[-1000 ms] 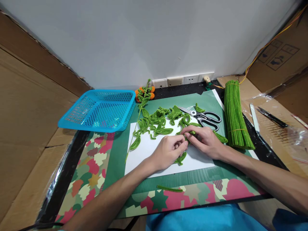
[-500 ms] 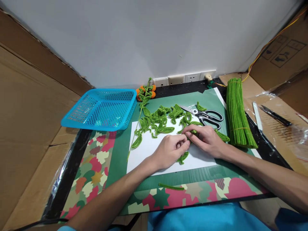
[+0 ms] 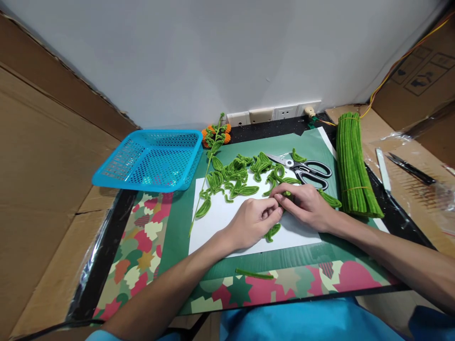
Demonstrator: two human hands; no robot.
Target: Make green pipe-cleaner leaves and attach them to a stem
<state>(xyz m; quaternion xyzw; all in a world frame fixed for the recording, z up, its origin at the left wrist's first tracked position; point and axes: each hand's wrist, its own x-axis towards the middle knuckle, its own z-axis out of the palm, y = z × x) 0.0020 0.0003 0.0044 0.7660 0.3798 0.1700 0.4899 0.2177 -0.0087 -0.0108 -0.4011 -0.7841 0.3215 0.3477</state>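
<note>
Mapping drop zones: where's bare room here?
Free: white paper, near left corner, between flower stem and left hand; camouflage mat below blue basket. Crowded: paper's far half, leaf pile and scissors; right hand meets left on a pipe-cleaner leaf mid-sheet.

Left hand point(image 3: 253, 223) and right hand point(image 3: 308, 206) low, fingertips meeting, fingers curled in pinch; both forearms angled inward.

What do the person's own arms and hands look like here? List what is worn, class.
The left hand and right hand are bare: no gloves, rings or watch show. Both forearms are uncovered. A blue sleeve edge shows by the left elbow at the bottom edge; darker blue cloth, probably the other sleeve, sits under the right arm.
</note>
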